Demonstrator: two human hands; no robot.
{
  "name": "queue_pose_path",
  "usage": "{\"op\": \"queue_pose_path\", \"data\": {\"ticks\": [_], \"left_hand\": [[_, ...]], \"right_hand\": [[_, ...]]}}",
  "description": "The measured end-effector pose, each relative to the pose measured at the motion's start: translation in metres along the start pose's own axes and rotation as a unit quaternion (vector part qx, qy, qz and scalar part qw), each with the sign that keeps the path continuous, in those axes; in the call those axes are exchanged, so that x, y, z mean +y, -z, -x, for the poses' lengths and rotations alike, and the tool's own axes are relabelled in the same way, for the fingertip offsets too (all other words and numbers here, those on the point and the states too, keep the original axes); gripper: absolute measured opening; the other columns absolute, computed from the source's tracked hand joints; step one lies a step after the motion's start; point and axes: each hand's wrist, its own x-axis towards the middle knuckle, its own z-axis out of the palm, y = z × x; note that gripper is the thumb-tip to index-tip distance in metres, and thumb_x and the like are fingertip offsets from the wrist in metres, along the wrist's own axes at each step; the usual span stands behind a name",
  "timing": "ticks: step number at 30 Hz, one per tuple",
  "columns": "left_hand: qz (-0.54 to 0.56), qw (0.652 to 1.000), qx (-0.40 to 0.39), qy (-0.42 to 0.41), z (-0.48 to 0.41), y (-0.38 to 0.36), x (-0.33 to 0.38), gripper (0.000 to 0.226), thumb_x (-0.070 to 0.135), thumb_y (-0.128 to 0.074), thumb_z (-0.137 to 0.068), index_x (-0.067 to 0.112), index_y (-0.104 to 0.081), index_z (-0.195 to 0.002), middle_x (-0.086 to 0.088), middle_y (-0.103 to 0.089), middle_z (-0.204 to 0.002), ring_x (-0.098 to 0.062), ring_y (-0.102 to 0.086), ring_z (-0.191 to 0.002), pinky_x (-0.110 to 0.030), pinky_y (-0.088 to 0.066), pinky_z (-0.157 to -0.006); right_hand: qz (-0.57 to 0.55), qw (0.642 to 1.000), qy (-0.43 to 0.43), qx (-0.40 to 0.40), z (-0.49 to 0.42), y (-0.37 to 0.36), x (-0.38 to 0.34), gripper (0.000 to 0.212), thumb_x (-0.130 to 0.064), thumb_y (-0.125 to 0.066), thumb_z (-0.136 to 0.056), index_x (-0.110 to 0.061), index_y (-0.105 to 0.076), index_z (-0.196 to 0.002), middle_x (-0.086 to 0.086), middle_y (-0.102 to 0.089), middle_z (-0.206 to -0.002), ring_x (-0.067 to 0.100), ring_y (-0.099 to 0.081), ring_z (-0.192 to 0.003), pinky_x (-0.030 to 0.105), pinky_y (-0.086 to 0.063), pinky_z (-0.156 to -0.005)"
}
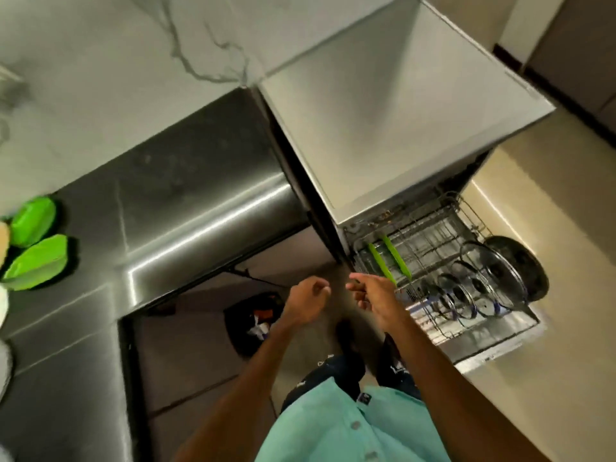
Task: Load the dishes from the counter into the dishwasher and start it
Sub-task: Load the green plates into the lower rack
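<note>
Both hands hover at the near left corner of the pulled-out dishwasher rack (430,235). The left hand (308,300) and right hand (376,298) are close together, fingers loosely curled, holding nothing. In the rack stand green plates (396,257), glass lids (493,275) and a dark pan (523,271). Far left of the rack, green dishes (38,261) lie on the steel table (200,181).

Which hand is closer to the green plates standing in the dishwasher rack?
Right. The right hand hovers just in front of the green plates, at the near corner of the rack; the left hand is farther left, clear of the rack.
</note>
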Motion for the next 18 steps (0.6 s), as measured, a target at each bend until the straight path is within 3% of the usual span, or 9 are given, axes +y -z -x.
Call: {"op": "queue_pose_path", "data": {"ticks": [5,7,14,18], "left_hand": [[0.106,0.985,0.137,-0.016,0.055,0.071,-0.043,0.013,0.025,-0.064,-0.097,0.022,-0.073,-0.106,0.006,-0.075,-0.094,-0.005,-0.071,-0.081,-0.025,-0.059,-0.074],[0.142,0.978,0.152,-0.022,0.069,0.097,-0.056,0.012,0.024,-0.062,-0.098,0.021,-0.072,-0.105,0.004,-0.075,-0.091,-0.006,-0.073,-0.073,-0.026,-0.061,-0.066],[0.239,0.945,0.223,-0.020,0.093,0.196,-0.132,0.013,0.018,-0.061,-0.097,0.018,-0.073,-0.100,-0.003,-0.076,-0.089,-0.022,-0.074,-0.076,-0.039,-0.064,-0.067],[0.260,0.935,0.241,-0.010,0.103,0.251,-0.187,0.012,0.016,-0.061,-0.097,0.015,-0.073,-0.100,0.001,-0.077,-0.093,-0.013,-0.072,-0.070,-0.033,-0.061,-0.064]], "right_hand": [[0.090,0.989,0.077,-0.085,0.042,-0.082,-0.020,0.024,-0.017,-0.053,-0.097,-0.011,-0.072,-0.109,0.002,-0.075,-0.076,0.006,-0.055,-0.049,0.017,-0.039,-0.044],[0.118,0.981,0.106,-0.111,0.055,-0.112,-0.028,0.025,-0.018,-0.051,-0.097,-0.012,-0.072,-0.110,0.002,-0.076,-0.078,0.007,-0.057,-0.052,0.017,-0.040,-0.045],[0.156,0.958,0.168,-0.169,0.085,-0.248,-0.028,0.025,-0.013,-0.049,-0.099,-0.011,-0.072,-0.109,0.004,-0.075,-0.082,0.009,-0.057,-0.055,0.021,-0.041,-0.047],[0.184,0.947,0.172,-0.201,0.087,-0.336,-0.004,0.025,-0.013,-0.050,-0.099,-0.010,-0.072,-0.111,0.005,-0.076,-0.084,0.010,-0.059,-0.055,0.022,-0.042,-0.048]]}}
